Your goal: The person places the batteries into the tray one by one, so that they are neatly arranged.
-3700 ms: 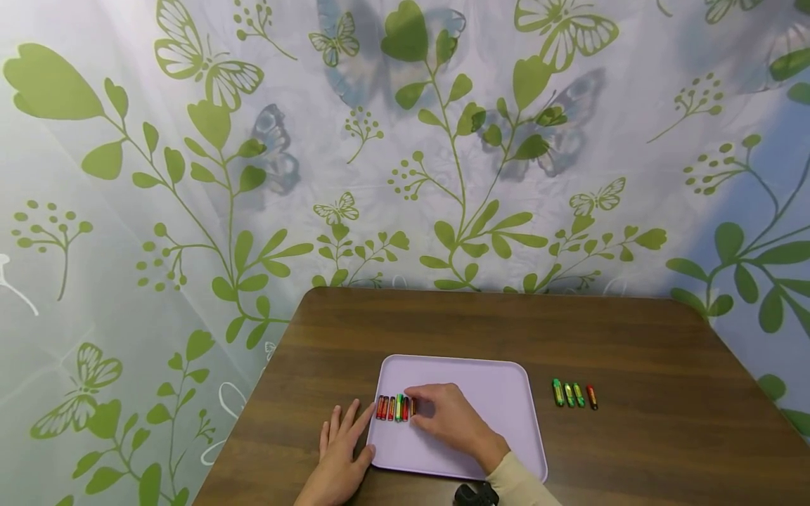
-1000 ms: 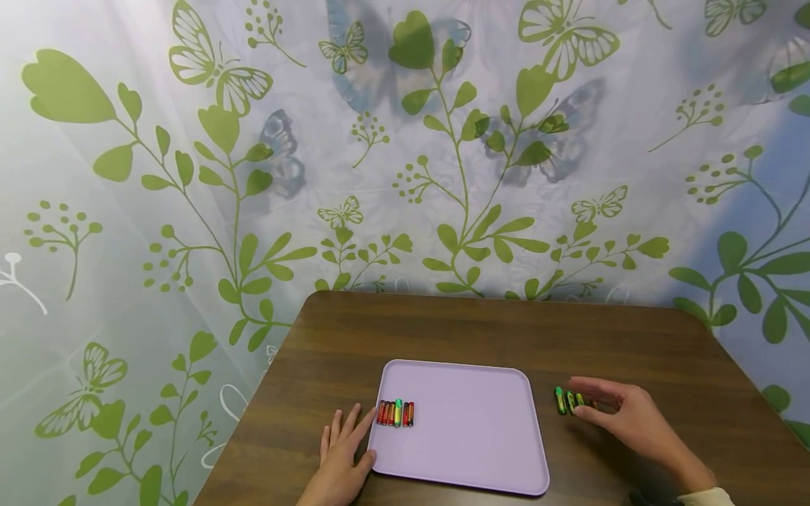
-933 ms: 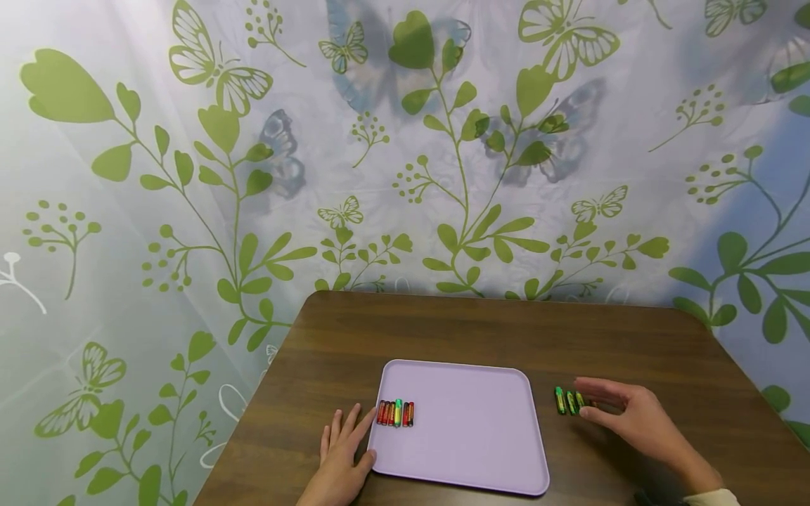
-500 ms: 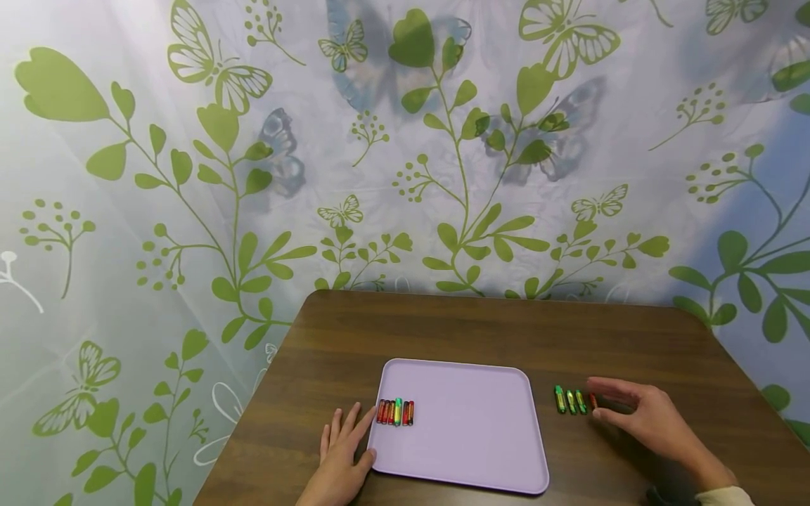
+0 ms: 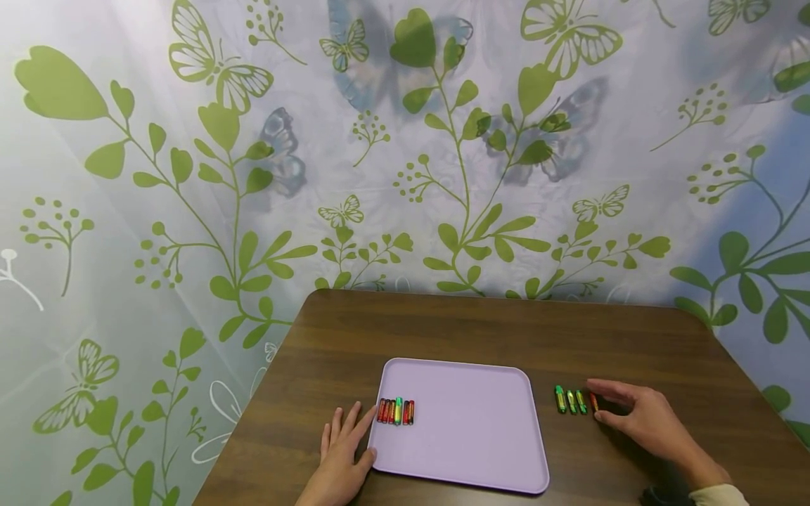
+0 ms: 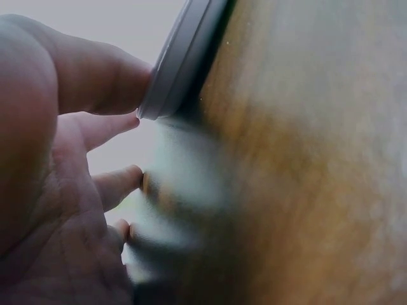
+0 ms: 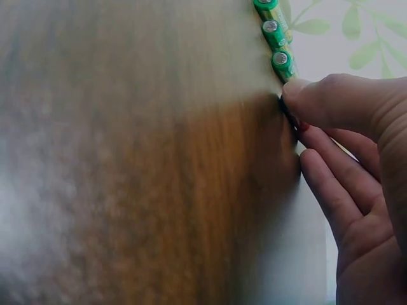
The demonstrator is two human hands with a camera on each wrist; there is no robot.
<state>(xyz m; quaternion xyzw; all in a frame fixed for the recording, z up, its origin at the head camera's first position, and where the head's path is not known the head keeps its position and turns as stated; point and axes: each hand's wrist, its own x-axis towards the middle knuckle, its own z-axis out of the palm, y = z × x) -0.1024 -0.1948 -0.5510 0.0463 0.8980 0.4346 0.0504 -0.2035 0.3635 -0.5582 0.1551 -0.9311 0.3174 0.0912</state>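
My left hand point(image 5: 342, 457) lies with its fingers spread on the table at the left edge of the lilac tray point(image 5: 468, 429); in the left wrist view its thumb point(image 6: 105, 76) touches the tray's rim. Several red-and-black batteries point(image 5: 384, 411) stand in a row on the tray's left side, with one green battery point(image 5: 398, 411) among them. To the right of the tray, my right hand point(image 5: 645, 418) pinches a red battery point(image 5: 593, 402) at the table between thumb and fingers. Its dark end shows below the thumb point(image 7: 318, 95) in the right wrist view.
Three green batteries point(image 5: 571, 401) lie side by side just left of my right hand. The brown wooden table point(image 5: 493, 323) ends at a curtain point(image 5: 405, 176) printed with leaves and butterflies.
My right hand has left the row on the tray and moved right to the table batteries, then slightly further right to the red one. The left hand stays at the tray.
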